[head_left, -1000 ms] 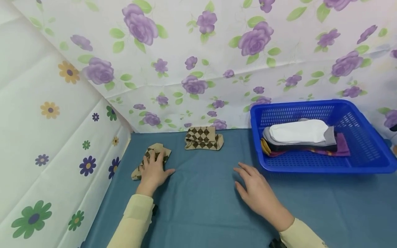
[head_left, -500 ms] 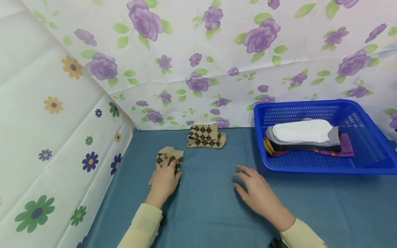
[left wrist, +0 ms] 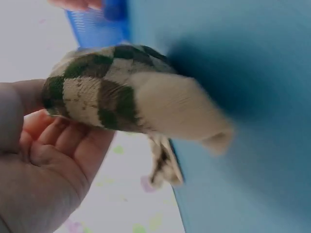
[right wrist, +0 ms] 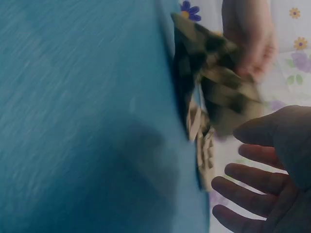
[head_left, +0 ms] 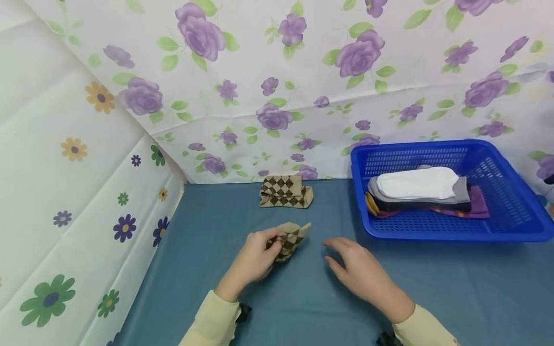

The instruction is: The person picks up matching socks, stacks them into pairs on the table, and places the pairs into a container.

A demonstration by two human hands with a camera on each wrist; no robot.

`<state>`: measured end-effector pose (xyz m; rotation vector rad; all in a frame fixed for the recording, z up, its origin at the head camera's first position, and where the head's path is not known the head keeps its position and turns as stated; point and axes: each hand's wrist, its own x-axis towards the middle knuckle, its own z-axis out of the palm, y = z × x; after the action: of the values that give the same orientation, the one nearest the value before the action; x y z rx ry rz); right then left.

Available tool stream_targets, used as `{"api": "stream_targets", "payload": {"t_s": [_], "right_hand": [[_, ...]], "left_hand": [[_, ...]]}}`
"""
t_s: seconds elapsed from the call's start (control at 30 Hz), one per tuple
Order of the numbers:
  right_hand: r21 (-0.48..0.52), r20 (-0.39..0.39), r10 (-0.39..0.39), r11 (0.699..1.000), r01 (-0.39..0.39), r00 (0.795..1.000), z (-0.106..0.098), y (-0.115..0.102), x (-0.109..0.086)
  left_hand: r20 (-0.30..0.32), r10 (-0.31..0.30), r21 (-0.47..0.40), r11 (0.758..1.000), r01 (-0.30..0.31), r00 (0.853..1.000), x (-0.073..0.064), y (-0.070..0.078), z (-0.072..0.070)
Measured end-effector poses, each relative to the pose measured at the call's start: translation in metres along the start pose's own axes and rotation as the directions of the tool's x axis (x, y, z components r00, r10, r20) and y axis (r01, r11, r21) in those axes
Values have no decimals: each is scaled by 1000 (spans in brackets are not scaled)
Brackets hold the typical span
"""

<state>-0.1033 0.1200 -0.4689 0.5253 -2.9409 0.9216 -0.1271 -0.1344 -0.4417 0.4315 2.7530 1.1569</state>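
Note:
In the head view my left hand (head_left: 255, 257) pinches a beige sock with brown diamond checks (head_left: 292, 241) between thumb and fingers, above the middle of the blue cloth. The left wrist view shows that sock (left wrist: 97, 92) bent over the fingers, its plain beige end hanging down. My right hand (head_left: 361, 274) is just right of it, fingers relaxed and holding nothing; in the right wrist view its fingers (right wrist: 248, 199) are spread apart. A second checked sock (head_left: 285, 191), folded, lies at the back of the table by the wall.
A blue plastic basket (head_left: 454, 236) stands at the back right. Inside it lies a pile of folded socks, a white sock (head_left: 417, 183) on top, with grey, black and purple ones below. Flowered sheeting (head_left: 242, 57) covers the back and left walls.
My left hand first lay over the sock at the left, then drew it toward the middle, and now grips it off the cloth near the right hand. The right hand has barely moved.

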Motion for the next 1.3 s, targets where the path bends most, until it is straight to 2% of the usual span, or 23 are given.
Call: {"api": "stream_targets", "payload": {"t_s": [0.1, 0.2, 0.3, 0.4, 0.47, 0.53, 0.6, 0.63, 0.7, 0.77, 0.8, 0.83, 0.9, 0.93, 1.0, 1.07, 1.13, 1.17, 1.23, 1.3], "right_hand": [[25, -17, -4, 1000, 5, 1000, -6, -6, 1], [60, -35, -21, 998, 23, 999, -14, -15, 1], [71, -52, -86, 993, 90, 995, -20, -24, 1], [44, -76, -184, 981, 187, 980, -24, -30, 3], [38, -94, -204, 977, 209, 974, -25, -33, 5], [76, -101, -179, 979, 187, 979, -27, -35, 6], [143, -101, -131, 979, 144, 986, -27, -37, 7], [185, -97, -108, 975, 124, 989, -27, -37, 8], [271, -103, -71, 958, 96, 992, -27, -38, 9], [324, -143, -34, 943, 80, 989, -28, -37, 11], [348, -166, -15, 935, 73, 986, -28, -36, 12], [368, -193, 2, 927, 71, 981, -29, -35, 13], [396, -250, 22, 915, 82, 968, -31, -34, 14], [414, -269, 23, 906, 94, 963, -32, -34, 14], [456, -280, 6, 881, 127, 960, -36, -34, 14], [501, -278, -19, 850, 162, 960, -40, -36, 14], [558, -267, -33, 810, 182, 963, -43, -39, 14], [580, -267, -37, 792, 191, 963, -45, -41, 14], [636, -282, -30, 742, 210, 959, -49, -45, 14], [683, -321, -5, 692, 235, 947, -55, -48, 14]], "left_hand": [[-24, 37, -195, 980, -41, 999, 7, 16, -5], [-48, 54, -316, 946, -66, 997, 13, 32, -8], [-61, 61, -391, 917, -80, 996, 15, 53, -13], [-80, 52, -429, 899, -82, 995, 14, 75, -18], [-89, 51, -447, 890, -86, 995, 13, 86, -19], [-87, 81, -452, 885, -112, 993, 12, 91, -17], [-68, 152, -458, 873, -166, 986, 10, 93, -14], [-57, 195, -461, 865, -199, 979, 9, 94, -13], [-45, 291, -459, 844, -278, 956, 8, 93, -10], [-65, 340, -468, 820, -330, 938, 7, 93, -10], [-86, 331, -477, 815, -330, 940, 7, 92, -9], [-108, 312, -472, 820, -325, 944, 8, 91, -9], [-126, 247, -471, 838, -277, 961, 10, 89, -7], [-113, 205, -473, 850, -235, 972, 10, 89, -8], [-45, 146, -459, 876, -150, 988, 12, 85, -5], [43, 146, -456, 883, -111, 988, 14, 82, -2], [92, 174, -458, 882, -114, 980, 16, 78, 1], [94, 196, -460, 878, -132, 976, 17, 77, 3], [65, 233, -473, 863, -176, 970, 19, 74, 4], [24, 253, -463, 860, -214, 967, 20, 72, 4]]}}
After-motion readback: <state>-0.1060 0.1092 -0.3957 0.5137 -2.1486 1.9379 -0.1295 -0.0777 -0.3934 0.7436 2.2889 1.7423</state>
